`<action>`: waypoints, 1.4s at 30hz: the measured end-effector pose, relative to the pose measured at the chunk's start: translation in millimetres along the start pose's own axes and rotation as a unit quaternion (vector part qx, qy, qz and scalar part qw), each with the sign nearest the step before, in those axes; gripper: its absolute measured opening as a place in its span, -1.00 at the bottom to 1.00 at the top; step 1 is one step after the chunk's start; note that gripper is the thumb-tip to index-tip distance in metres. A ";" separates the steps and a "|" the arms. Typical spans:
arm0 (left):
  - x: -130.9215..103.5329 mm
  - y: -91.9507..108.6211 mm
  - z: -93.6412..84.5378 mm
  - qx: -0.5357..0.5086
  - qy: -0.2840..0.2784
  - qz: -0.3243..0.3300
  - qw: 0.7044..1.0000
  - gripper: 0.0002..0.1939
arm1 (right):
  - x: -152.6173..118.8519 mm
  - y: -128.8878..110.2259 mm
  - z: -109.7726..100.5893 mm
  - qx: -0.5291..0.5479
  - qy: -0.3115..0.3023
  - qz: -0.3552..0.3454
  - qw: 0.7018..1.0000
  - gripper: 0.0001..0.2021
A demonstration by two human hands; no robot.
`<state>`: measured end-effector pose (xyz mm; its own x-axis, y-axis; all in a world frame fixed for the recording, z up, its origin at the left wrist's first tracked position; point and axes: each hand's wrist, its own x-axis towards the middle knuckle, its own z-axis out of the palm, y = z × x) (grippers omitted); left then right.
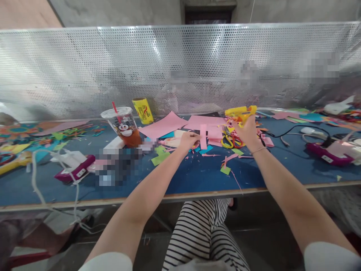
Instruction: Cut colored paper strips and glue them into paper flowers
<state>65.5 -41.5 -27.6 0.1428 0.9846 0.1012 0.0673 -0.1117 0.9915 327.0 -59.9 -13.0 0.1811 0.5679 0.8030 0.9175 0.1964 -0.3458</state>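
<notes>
My left hand (pixel 190 140) pinches the left side of a small pink paper piece (pixel 203 137) that stands above the blue table. In my right hand (pixel 246 129) is a yellow glue gun (pixel 240 113), its front end pointing left. Just below the gun lie scissors with yellow handles (pixel 227 142) and some red-handled ones (pixel 237 142). Large pink sheets (pixel 166 126) rest behind my left hand. Green scraps (pixel 160 156) and thin pink strips are scattered around both hands.
A plastic cup with a dark orange drink (pixel 131 137) and a yellow can (pixel 143 111) stand left of centre. Purple power strips (pixel 75 171) with cables lie at both sides. A perforated metal screen (pixel 158 60) rises behind the blue table (pixel 191 177).
</notes>
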 end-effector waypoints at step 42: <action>-8.4 8.6 4.4 -0.047 -0.025 0.009 0.999 -0.89 | -13.2 -18.7 18.2 -0.050 -0.043 -0.032 0.997 -0.58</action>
<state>69.2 -51.4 -20.4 0.1934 0.9742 0.1168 -0.0290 -0.1133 0.9931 301.0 -56.5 -26.0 0.0937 0.6246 0.7753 0.9579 0.1556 -0.2412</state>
